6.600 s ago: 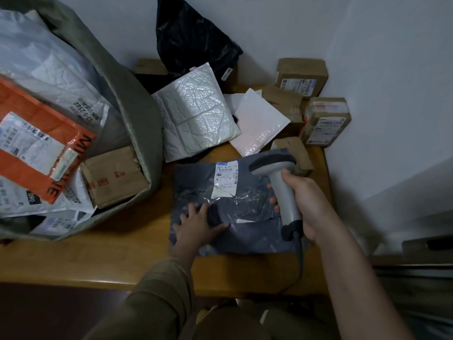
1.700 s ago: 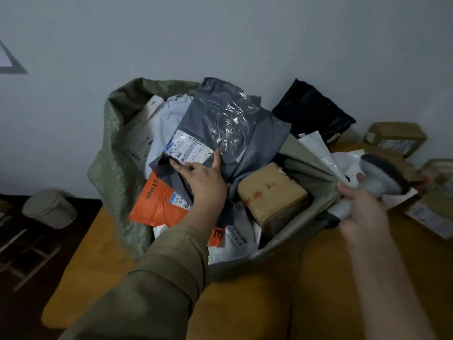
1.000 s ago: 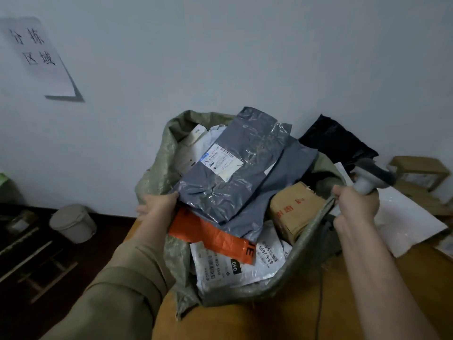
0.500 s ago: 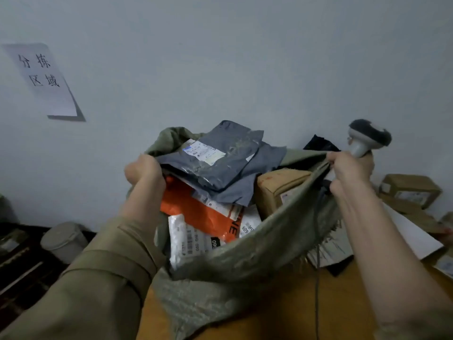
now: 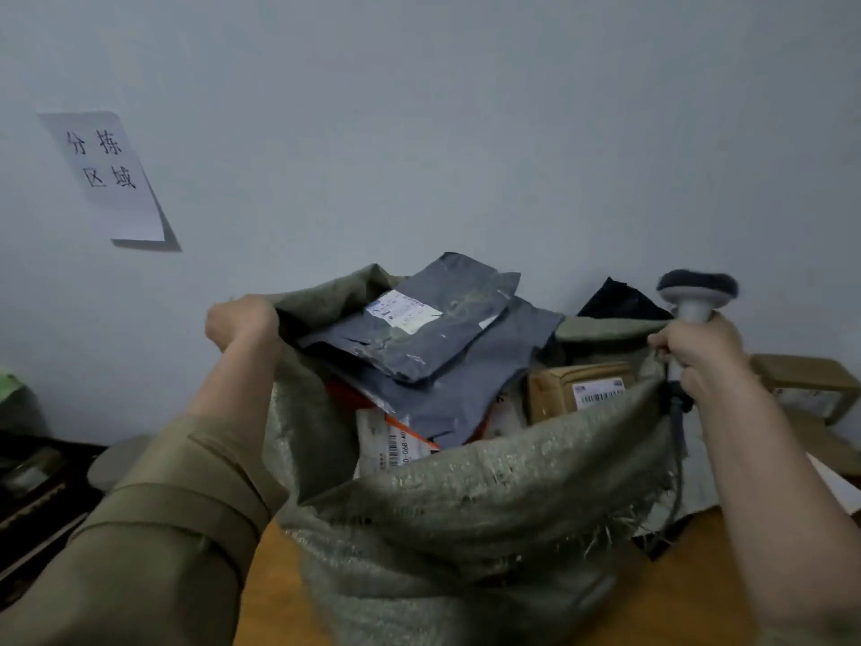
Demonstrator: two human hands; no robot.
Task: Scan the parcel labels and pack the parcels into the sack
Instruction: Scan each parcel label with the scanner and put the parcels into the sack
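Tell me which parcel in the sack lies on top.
The grey poly mailer with the white label lies uppermost; the brown carton and orange parcel sit lower in the sack.

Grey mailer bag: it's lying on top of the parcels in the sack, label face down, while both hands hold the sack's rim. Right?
Not quite. The grey mailer bag does lie on top of the parcels in the sack, but its white label faces up, as the head view shows. The left hand and right hand do grip the rim, the right one also holding the scanner.
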